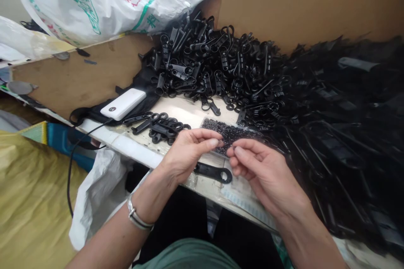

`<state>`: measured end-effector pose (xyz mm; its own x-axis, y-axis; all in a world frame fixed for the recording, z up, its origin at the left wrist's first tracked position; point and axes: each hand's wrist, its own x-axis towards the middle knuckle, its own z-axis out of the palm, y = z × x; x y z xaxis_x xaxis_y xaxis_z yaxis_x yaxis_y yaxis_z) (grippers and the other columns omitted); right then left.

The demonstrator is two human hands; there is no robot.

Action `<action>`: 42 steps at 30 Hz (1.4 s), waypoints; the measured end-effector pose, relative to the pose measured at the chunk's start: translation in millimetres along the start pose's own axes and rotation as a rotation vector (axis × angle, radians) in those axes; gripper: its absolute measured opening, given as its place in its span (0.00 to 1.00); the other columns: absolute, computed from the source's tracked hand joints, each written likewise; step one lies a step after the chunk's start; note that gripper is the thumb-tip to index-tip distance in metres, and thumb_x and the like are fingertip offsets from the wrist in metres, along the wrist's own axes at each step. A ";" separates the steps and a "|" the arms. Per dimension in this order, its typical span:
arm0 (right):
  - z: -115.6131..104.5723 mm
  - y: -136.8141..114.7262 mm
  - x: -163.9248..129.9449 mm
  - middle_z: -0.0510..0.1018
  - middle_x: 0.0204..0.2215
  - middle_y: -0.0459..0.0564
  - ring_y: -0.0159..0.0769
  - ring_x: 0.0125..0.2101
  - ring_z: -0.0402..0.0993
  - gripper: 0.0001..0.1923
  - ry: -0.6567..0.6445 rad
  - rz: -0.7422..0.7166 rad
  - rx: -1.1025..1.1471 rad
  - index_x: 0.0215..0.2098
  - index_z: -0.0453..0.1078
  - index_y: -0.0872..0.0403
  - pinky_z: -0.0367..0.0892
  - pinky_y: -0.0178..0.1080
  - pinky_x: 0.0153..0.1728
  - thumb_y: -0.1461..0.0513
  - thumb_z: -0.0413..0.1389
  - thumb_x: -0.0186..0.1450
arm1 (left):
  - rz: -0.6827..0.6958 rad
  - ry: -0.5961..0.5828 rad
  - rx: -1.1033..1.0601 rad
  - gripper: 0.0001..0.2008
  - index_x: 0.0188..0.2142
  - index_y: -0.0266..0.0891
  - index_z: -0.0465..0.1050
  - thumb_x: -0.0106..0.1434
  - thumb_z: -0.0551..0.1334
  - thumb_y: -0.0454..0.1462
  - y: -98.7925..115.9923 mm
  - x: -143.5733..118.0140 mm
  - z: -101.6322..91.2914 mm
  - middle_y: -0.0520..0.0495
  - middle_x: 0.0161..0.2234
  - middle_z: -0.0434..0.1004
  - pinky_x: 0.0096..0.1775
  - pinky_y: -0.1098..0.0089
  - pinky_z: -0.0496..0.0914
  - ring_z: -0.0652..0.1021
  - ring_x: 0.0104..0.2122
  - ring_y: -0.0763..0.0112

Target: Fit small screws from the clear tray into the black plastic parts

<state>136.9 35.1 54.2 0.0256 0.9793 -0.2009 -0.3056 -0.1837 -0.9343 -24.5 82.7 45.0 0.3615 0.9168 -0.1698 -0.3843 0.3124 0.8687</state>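
My left hand (189, 149) is closed in a pinch, thumb against forefinger, over the near edge of a shallow clear tray (203, 122). Whatever sits between those fingertips is too small to make out. Just right of it, my right hand (259, 162) also pinches with thumb and forefinger, its other fingers curled; what it holds cannot be told. Tiny black parts (233, 133) fill the tray. Below the hands, a black plastic handle-like piece with a ring end (214, 172) lies at the table's front edge, partly covered by my left hand.
A large heap of black ring-ended plastic pieces (221, 59) covers the back and right. A smaller pile (162, 126) lies left of the tray. Beyond it rests a white power bank (123, 104) with a black cable (70, 168). Cardboard (312, 4) and white sacks (104, 0) stand behind.
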 end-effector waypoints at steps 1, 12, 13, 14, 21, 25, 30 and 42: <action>0.8 0.5 -1.3 0.79 0.30 0.52 0.29 0.25 0.73 0.13 0.002 0.000 0.004 0.34 0.74 0.58 0.71 0.29 0.25 0.59 0.68 0.55 | -0.012 -0.004 -0.022 0.07 0.33 0.32 0.78 0.52 0.69 0.30 -1.1 -1.7 0.7 0.48 0.28 0.79 0.41 0.72 0.69 0.77 0.31 0.76; -1.0 12.0 -9.7 0.78 0.31 0.48 0.33 0.27 0.74 0.11 0.123 -0.248 -0.321 0.41 0.76 0.53 0.73 0.34 0.28 0.60 0.64 0.60 | -0.013 -0.019 -0.118 0.09 0.32 0.33 0.77 0.50 0.71 0.30 -9.4 -12.9 5.0 0.49 0.29 0.79 0.40 0.74 0.71 0.77 0.31 0.77; -0.4 11.7 -10.3 0.78 0.31 0.47 0.32 0.27 0.74 0.10 0.133 -0.266 -0.343 0.40 0.76 0.52 0.73 0.33 0.27 0.60 0.64 0.60 | -0.005 -0.014 -0.114 0.09 0.33 0.33 0.77 0.50 0.71 0.30 -9.7 -13.9 5.2 0.49 0.29 0.79 0.40 0.75 0.71 0.78 0.31 0.77; 0.2 11.2 -10.9 0.78 0.31 0.47 0.32 0.26 0.74 0.09 0.144 -0.285 -0.370 0.39 0.76 0.52 0.73 0.32 0.27 0.61 0.64 0.60 | 0.003 -0.006 -0.102 0.10 0.34 0.33 0.77 0.50 0.71 0.29 -9.6 -14.8 5.5 0.48 0.30 0.79 0.39 0.76 0.71 0.78 0.31 0.78; 1.8 9.1 -14.4 0.79 0.31 0.43 0.29 0.24 0.74 0.04 0.175 -0.376 -0.537 0.35 0.77 0.50 0.72 0.29 0.26 0.64 0.62 0.61 | 0.063 0.020 0.058 0.14 0.39 0.34 0.76 0.52 0.69 0.29 -6.9 -18.6 10.1 0.49 0.31 0.80 0.37 0.76 0.72 0.78 0.31 0.77; 2.6 8.0 -16.9 0.78 0.33 0.42 0.29 0.28 0.75 0.06 0.143 -0.515 -0.700 0.35 0.76 0.50 0.72 0.29 0.31 0.67 0.59 0.63 | 0.075 0.011 0.127 0.15 0.41 0.35 0.75 0.53 0.68 0.29 -7.9 -19.7 10.9 0.49 0.30 0.80 0.36 0.76 0.71 0.77 0.30 0.77; -0.7 5.7 -19.5 0.77 0.38 0.45 0.33 0.37 0.74 0.08 0.051 -0.692 -0.944 0.37 0.74 0.52 0.70 0.34 0.41 0.68 0.54 0.66 | 0.100 -0.001 0.223 0.16 0.43 0.35 0.75 0.53 0.67 0.28 -7.8 -20.7 10.5 0.51 0.30 0.80 0.36 0.76 0.71 0.77 0.30 0.77; -0.2 9.7 -26.1 0.78 0.36 0.45 0.27 0.35 0.74 0.09 0.127 -1.004 -1.163 0.41 0.72 0.57 0.67 0.28 0.44 0.72 0.58 0.64 | 0.342 0.088 0.763 0.15 0.44 0.39 0.76 0.56 0.64 0.28 -4.5 -28.6 13.4 0.56 0.31 0.82 0.43 0.77 0.72 0.80 0.33 0.77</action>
<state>133.5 7.8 50.3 -0.1435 0.7337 0.6642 0.7715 0.5033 -0.3893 -21.7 51.7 52.2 0.2499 0.9563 0.1520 0.2310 -0.2113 0.9497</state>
